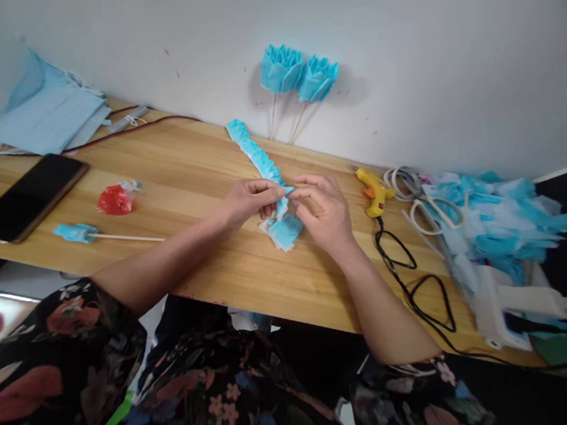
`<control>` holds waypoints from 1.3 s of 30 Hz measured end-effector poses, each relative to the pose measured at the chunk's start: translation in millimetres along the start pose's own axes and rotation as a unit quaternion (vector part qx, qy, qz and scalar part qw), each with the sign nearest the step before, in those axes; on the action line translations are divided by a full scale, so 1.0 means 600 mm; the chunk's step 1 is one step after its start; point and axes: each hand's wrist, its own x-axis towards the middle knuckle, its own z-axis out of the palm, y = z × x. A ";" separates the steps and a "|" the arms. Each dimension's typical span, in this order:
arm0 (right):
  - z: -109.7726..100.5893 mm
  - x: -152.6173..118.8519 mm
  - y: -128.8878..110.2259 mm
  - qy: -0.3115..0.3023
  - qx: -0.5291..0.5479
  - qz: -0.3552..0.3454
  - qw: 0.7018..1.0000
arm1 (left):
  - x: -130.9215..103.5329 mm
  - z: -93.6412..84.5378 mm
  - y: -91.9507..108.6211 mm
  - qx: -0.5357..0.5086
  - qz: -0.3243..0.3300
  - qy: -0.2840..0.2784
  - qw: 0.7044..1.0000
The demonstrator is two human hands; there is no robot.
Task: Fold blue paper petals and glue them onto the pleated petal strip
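Observation:
Near the middle of the wooden table [183,156], my left hand [252,199] pinches a small blue-and-white fabric piece [283,202]. My right hand [321,209] meets it from the other side, thumb and fingers bent close together at the piece's upper edge. Just below the hands lie more blue-and-white fabric pieces [285,231], loosely stacked. Behind my left hand a row of blue gathered pieces [252,148] runs back towards the wall. To the left, a thin stick with a blue fabric tip [77,232] rests on the table.
Two blue fabric flowers [281,70] on sticks lean against the wall. At left are a phone [29,196], flat face masks [47,109] and a red wrapper [116,200]. At right are a yellow glue gun [376,193] with its cord, scissors [433,217], a blue scrap heap [508,214] and a power strip [498,306].

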 end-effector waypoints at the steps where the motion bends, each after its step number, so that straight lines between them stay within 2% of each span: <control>1: -0.001 0.000 -0.001 -0.004 0.000 -0.006 1.000 | 0.000 0.000 0.000 0.003 0.005 0.005 1.000; 4: -0.006 0.001 -0.008 -0.026 0.034 -0.003 0.999 | 0.002 -0.002 -0.001 0.000 0.026 0.025 0.999; 7: -0.013 0.003 -0.013 -0.015 0.129 0.075 0.989 | 0.004 -0.004 -0.005 -0.015 0.035 0.039 0.999; 10: -0.016 0.006 -0.011 0.003 0.207 0.164 0.965 | 0.007 -0.006 -0.007 -0.031 0.026 0.032 0.999; 13: -0.011 0.005 -0.005 -0.028 0.252 0.195 0.948 | 0.008 -0.005 -0.009 -0.050 0.018 0.018 0.998; 16: -0.003 0.002 0.000 -0.051 0.264 0.207 0.941 | 0.008 -0.004 -0.010 -0.064 0.012 0.007 0.998; 21: 0.007 -0.001 -0.002 -0.007 0.227 0.258 0.939 | 0.008 -0.004 -0.015 -0.049 0.014 0.005 0.999; 24: 0.007 0.000 -0.004 0.007 0.246 0.276 0.929 | 0.009 -0.007 -0.018 -0.038 0.022 0.019 0.999; 28: 0.000 0.004 -0.004 0.002 0.341 0.310 0.887 | 0.010 -0.008 -0.018 -0.038 0.036 0.033 0.998; 32: -0.003 0.006 -0.007 -0.042 0.413 0.338 0.845 | 0.009 -0.004 -0.013 -0.031 0.052 0.042 0.997; 35: 0.002 0.004 -0.013 -0.063 0.416 0.329 0.845 | 0.005 0.000 -0.010 -0.004 0.071 0.044 0.996; 39: 0.010 0.000 -0.017 -0.053 0.389 0.323 0.861 | -0.001 0.005 -0.005 0.027 0.085 0.038 0.995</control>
